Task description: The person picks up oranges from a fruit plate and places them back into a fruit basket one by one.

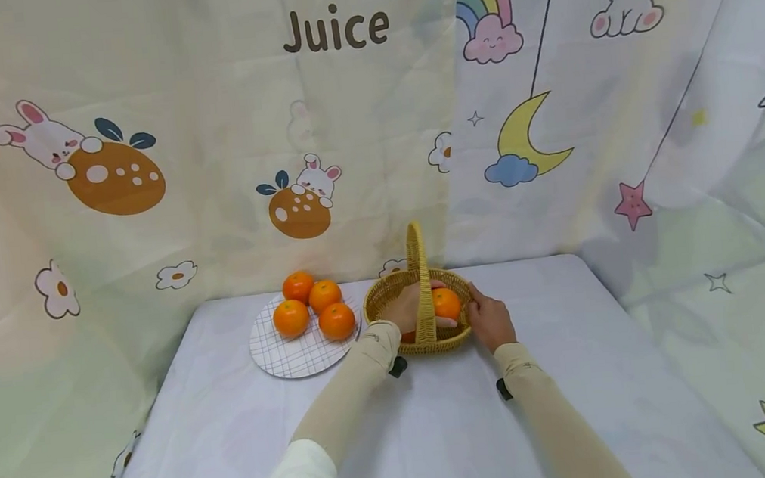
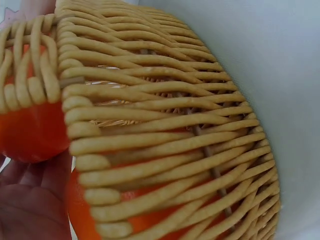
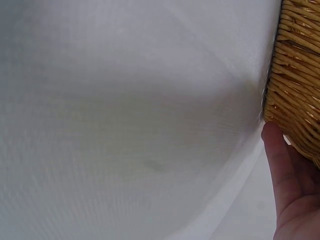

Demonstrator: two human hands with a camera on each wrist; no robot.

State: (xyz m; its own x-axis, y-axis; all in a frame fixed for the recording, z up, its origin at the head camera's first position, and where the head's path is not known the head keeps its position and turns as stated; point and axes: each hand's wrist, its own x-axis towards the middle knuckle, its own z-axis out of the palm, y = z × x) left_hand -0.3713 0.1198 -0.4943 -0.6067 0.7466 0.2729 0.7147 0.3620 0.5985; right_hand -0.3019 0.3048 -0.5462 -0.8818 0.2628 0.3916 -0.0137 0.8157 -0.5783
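A woven basket (image 1: pixel 374 300) with a tall arched handle stands at the back of the table. My left hand (image 1: pixel 407 309) reaches into it past the handle and holds an orange (image 1: pixel 446 304), fingers around the fruit. In the left wrist view, that orange (image 2: pixel 32 132) sits against the fingers, partly behind the handle. A second orange (image 2: pixel 82 212) shows below it through the wicker wall. At the basket's right side my right hand (image 1: pixel 490 319) grips the rim. The right wrist view has its thumb along the outside of the wicker (image 3: pixel 297 85).
Left of the basket lies a round white plate (image 1: pixel 284 363) with a grid pattern, bearing several oranges (image 1: pixel 292 319). A pale cloth covers the table (image 1: pixel 440 431). Printed curtains (image 1: pixel 372 118) hang right behind the table's back edge and along its sides.
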